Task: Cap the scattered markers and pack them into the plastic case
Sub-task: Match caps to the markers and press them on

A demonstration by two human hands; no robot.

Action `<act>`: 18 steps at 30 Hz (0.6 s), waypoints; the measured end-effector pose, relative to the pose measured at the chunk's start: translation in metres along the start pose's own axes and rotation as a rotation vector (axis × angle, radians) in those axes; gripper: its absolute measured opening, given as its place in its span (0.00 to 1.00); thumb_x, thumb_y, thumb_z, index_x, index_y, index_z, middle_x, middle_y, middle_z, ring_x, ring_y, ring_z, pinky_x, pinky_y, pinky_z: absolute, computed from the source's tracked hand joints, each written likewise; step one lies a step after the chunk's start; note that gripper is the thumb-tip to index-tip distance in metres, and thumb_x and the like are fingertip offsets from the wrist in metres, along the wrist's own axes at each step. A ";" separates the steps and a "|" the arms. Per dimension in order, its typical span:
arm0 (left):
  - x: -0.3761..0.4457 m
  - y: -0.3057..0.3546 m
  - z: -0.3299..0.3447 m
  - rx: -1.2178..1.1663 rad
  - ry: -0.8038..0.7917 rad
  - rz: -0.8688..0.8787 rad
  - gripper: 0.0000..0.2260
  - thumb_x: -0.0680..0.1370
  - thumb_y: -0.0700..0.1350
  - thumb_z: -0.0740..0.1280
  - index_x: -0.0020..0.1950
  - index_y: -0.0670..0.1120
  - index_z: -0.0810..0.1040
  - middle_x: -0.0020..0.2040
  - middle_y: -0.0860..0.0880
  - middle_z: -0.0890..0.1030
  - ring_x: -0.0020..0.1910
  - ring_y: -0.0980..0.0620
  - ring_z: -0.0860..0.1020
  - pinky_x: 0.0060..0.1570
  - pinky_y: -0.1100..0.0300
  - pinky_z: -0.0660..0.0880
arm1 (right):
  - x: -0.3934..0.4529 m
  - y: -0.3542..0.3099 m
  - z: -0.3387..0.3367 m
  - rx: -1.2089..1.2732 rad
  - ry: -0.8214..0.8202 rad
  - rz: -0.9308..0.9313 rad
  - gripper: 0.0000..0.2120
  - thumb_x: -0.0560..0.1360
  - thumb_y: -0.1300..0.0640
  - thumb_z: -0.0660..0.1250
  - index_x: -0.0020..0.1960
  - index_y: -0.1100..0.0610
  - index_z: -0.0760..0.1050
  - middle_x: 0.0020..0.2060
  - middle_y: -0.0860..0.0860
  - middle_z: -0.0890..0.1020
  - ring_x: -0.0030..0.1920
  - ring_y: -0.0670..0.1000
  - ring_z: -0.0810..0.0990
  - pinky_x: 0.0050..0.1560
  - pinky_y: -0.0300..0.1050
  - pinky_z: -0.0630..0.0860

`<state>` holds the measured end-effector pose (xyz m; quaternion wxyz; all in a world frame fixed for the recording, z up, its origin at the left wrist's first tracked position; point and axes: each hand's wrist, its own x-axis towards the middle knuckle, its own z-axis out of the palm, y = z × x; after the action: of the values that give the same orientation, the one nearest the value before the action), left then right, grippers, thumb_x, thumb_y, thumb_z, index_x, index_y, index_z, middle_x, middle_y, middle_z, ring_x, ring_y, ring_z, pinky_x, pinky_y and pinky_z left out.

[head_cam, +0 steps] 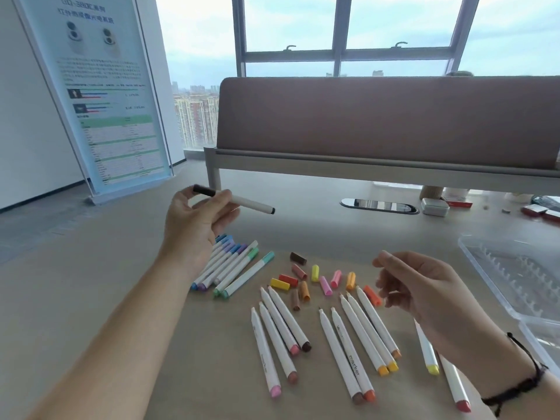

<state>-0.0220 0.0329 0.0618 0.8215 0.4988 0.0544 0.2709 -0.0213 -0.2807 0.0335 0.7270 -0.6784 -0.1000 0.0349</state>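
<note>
Left grip [197,216] holding black marker [248,204], plastic case [515,277] open

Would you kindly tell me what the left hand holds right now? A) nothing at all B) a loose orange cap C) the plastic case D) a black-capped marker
D: the left hand grips a white marker with a black cap above the table, while the loose caps lie on the table and the plastic case sits off to the right.

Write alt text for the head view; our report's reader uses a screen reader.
The left hand holds a capped black marker above a table strewn with uncapped markers and loose coloured caps; the right hand hovers open beside an empty clear plastic case.
</note>
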 end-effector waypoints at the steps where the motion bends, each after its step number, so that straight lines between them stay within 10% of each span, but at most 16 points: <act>1: 0.004 0.002 -0.006 0.039 0.034 0.027 0.16 0.76 0.37 0.72 0.59 0.45 0.70 0.50 0.40 0.84 0.49 0.42 0.85 0.52 0.49 0.82 | 0.000 0.000 0.001 -0.004 -0.003 0.009 0.21 0.60 0.44 0.74 0.41 0.62 0.84 0.33 0.60 0.80 0.34 0.58 0.77 0.34 0.46 0.75; 5: 0.012 0.000 -0.018 0.588 0.134 0.174 0.15 0.75 0.44 0.74 0.58 0.46 0.73 0.45 0.47 0.85 0.40 0.48 0.86 0.46 0.51 0.83 | 0.000 -0.001 0.001 -0.016 0.011 0.008 0.28 0.55 0.39 0.81 0.41 0.61 0.85 0.32 0.58 0.81 0.32 0.56 0.78 0.31 0.44 0.77; 10: 0.016 -0.016 -0.028 1.252 -0.046 0.357 0.00 0.76 0.44 0.73 0.45 0.48 0.83 0.41 0.54 0.83 0.42 0.56 0.81 0.42 0.62 0.76 | 0.002 0.001 -0.001 -0.008 0.029 0.035 0.09 0.74 0.58 0.71 0.44 0.65 0.83 0.32 0.59 0.80 0.32 0.56 0.76 0.33 0.46 0.75; 18: 0.014 -0.032 -0.029 1.541 -0.284 0.208 0.09 0.74 0.50 0.75 0.53 0.51 0.84 0.48 0.53 0.83 0.47 0.53 0.78 0.48 0.62 0.69 | 0.006 0.002 -0.005 -0.021 0.063 0.050 0.07 0.76 0.60 0.71 0.44 0.64 0.83 0.31 0.58 0.80 0.31 0.54 0.76 0.35 0.46 0.75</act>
<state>-0.0081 0.0513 0.0225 0.2143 0.9597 0.0745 0.1660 -0.0145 -0.2848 0.0314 0.7216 -0.6890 -0.0606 0.0306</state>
